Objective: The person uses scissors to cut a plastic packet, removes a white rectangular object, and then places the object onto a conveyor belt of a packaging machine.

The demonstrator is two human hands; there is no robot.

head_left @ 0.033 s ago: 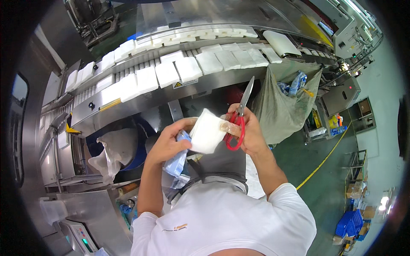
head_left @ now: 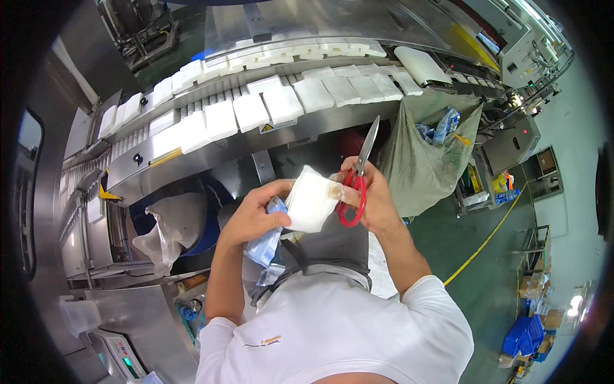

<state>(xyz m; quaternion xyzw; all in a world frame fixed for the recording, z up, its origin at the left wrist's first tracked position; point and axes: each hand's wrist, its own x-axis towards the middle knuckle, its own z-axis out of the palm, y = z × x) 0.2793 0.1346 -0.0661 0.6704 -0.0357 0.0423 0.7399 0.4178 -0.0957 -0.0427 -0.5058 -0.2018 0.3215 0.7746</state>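
Note:
My left hand (head_left: 254, 214) is closed on a small stack of folded white sheets (head_left: 311, 201), held in front of my waist. The same hand grips a crumpled blue and clear plastic wrapper (head_left: 262, 246), which hangs down below the stack. My right hand (head_left: 378, 201) is closed around red-handled scissors (head_left: 368, 146), their blades together and pointing up and away. Its wrapped or gloved-looking fingertips also pinch the right edge of the white stack.
A roller conveyor (head_left: 211, 146) with rows of white folded stacks (head_left: 249, 111) crosses ahead. At right hangs a grey-green sack (head_left: 422, 169) with blue wrappers. A blue bin (head_left: 195, 233) with a plastic liner stands left, a scale (head_left: 121, 355) lower left. Blue crates (head_left: 524, 336) sit far right.
The white stack in my hands has shifted very slightly to the right. Some stacks on the conveyor have moved a little to the right.

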